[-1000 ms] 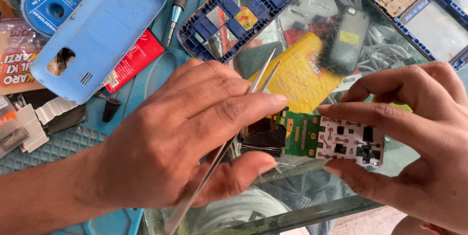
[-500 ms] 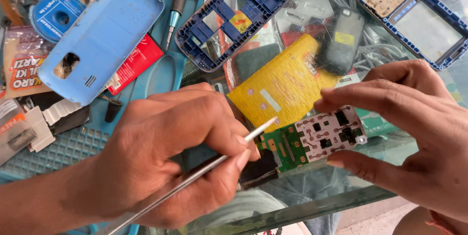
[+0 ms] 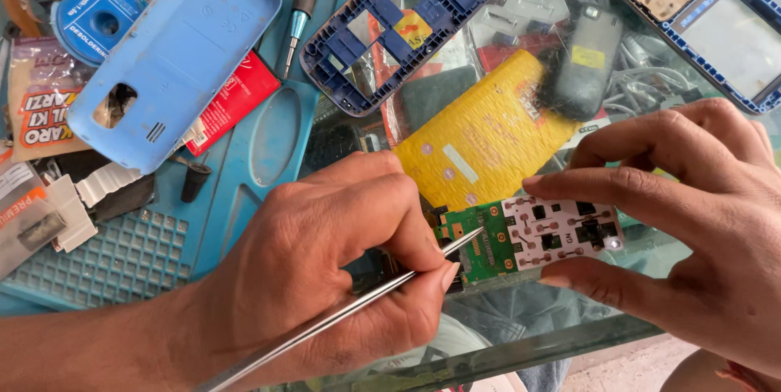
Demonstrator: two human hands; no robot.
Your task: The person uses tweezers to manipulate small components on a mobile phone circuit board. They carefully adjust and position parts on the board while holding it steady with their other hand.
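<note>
My left hand (image 3: 325,270) grips thin metal tweezers (image 3: 366,298), whose tips touch the green part of a small phone circuit board (image 3: 529,237). My right hand (image 3: 700,221) pinches that board by its white keypad end, thumb below and fingers above. The board is held just above a glass tabletop (image 3: 521,351) near its front edge.
A light blue phone back cover (image 3: 179,58), a dark blue phone frame (image 3: 399,18), a screwdriver (image 3: 303,2), a yellow padded sheet (image 3: 480,136), a dark battery (image 3: 582,63) and a keypad front panel (image 3: 700,10) lie behind my hands. A teal repair mat (image 3: 260,156) and a solder-wick spool (image 3: 93,18) sit left.
My left hand turned the tweezers from upright to nearly flat, and their tips came onto the board's green part. My right hand levelled the board.
</note>
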